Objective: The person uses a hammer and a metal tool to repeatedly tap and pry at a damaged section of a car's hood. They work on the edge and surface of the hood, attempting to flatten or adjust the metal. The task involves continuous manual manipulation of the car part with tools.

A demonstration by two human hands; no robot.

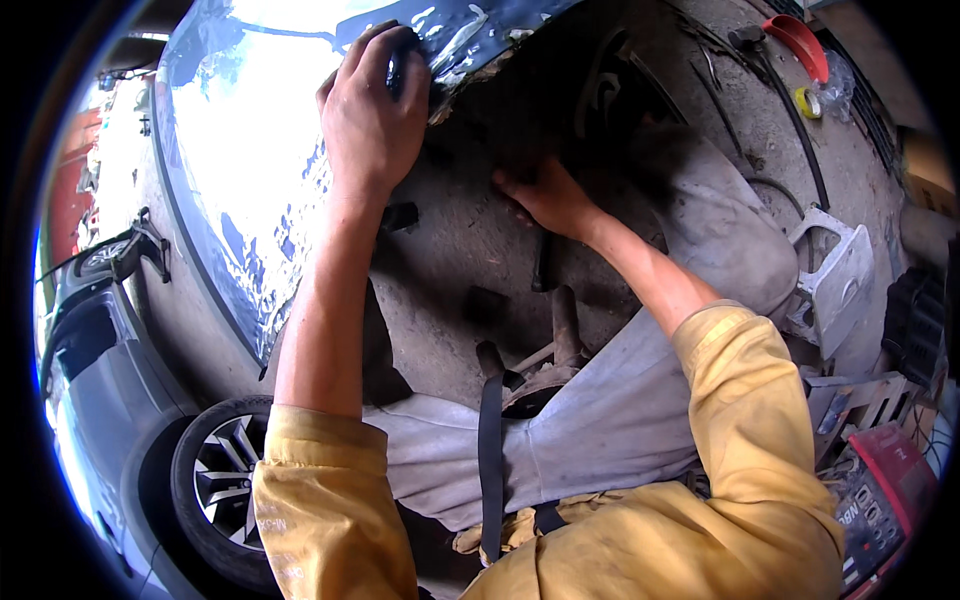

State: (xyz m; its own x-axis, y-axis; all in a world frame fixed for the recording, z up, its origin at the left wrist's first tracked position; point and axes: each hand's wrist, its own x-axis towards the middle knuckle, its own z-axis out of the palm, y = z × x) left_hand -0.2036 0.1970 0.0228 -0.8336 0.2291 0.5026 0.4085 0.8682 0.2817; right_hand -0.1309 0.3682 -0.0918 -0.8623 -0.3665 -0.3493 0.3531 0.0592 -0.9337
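A shiny blue-grey car body panel [250, 150] with a ragged, wrinkled edge fills the upper left, bright with glare. On its upper part my left hand [375, 110] is curled around a dark, rounded block [403, 58], which rests at the panel's surface. Its exact kind is not plain. My right hand [548, 198] reaches into the shadow below the panel's torn edge. The thumb shows there, but the other fingers are mostly hidden in the dark, and whatever they touch cannot be made out.
A hammer [745, 40], a red curved piece [798, 45] and a yellow tape roll [807, 102] lie at upper right. Below them stands a grey plastic stool [840, 270]. A red-and-black machine [880, 490] sits at lower right, a car wheel [225, 480] at lower left.
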